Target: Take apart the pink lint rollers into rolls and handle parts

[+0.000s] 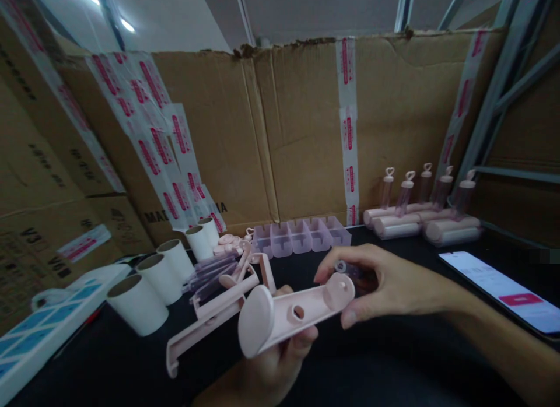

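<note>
In my left hand [280, 366] is a pale pink plastic holder with a round end disc [256, 321] and a hole in its middle; my fingers close around it from below. My right hand [389, 284] curls around a small translucent purple tube [350, 269] just behind the holder's far end. Its thumb and fingertips are near that end, though whether they touch it I cannot tell. Left of the holder lie more pink plastic brackets [210, 322] and a pile of translucent purple tubes [212, 274].
White cardboard rolls [140, 311] stand at left, beside a white case with blue panels [52, 313]. A purple compartment tray [301, 238] and small pink pieces [227, 242] sit at the back. Pink holders with upright tubes [420, 220] and a phone [503, 290] are at right. Cardboard [301, 127] walls the back.
</note>
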`<state>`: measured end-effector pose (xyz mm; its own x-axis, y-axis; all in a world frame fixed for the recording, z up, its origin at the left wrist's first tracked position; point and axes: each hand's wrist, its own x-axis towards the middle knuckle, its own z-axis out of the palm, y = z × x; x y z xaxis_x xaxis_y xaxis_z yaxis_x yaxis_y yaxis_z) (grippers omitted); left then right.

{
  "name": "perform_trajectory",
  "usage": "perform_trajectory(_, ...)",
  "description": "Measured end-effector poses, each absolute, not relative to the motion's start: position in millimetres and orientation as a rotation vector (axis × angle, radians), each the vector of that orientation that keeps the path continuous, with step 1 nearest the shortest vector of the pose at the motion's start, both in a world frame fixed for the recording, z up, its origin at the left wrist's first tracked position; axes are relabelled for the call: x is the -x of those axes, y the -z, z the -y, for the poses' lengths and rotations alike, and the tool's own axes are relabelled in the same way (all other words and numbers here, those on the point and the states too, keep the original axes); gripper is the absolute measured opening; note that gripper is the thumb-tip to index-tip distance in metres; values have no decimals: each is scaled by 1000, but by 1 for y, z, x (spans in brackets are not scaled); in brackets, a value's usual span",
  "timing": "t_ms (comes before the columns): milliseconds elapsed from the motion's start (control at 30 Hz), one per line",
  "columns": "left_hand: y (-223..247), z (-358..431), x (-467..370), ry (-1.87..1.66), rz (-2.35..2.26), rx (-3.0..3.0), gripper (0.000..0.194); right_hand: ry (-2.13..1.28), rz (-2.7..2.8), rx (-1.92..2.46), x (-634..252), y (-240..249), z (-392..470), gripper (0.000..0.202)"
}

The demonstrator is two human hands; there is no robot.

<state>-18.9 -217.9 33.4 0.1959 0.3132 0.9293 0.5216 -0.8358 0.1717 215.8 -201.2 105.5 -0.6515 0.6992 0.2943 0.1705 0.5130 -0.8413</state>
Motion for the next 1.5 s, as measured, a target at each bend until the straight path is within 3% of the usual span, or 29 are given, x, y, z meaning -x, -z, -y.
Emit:
perform_trajectory(133,-33,220,16,1709,835,2188,30,-1123,2064,674,-211,-98,199,30)
perform_trajectory(300,-45,227,14,1710,793,2445,31,-900,1877,814,-229,-98,184,29)
perform_trajectory(433,-50,230,11,1679,492,2578,29,-446,1902,1087,-230,-90,167,24)
perform_trajectory(633,-48,236,1,1554,68,2579,42,94,2194,1298,-195,-58,171,20)
perform_trajectory(867,-57,242,4,1541,-52,2486,28,550,2520,1150,-160,-45,193,26)
perform_trajectory(1000,-60,243,10,1627,-35,2421,17,509,2635,1046,-146,-43,196,12)
perform_trajectory(1100,-63,244,17,1651,50,2390,15,257,2642,970,-144,-41,195,14)
perform_trajectory(1267,-70,235,28,1692,434,2236,34,-65,2340,968,-157,-43,187,26)
perform_trajectory(1400,-75,215,31,2208,811,2229,28,-306,1909,1015,-177,-50,176,19)
perform_trajectory(1500,-78,200,30,2656,1064,2181,25,-615,1749,993,-188,-57,173,29)
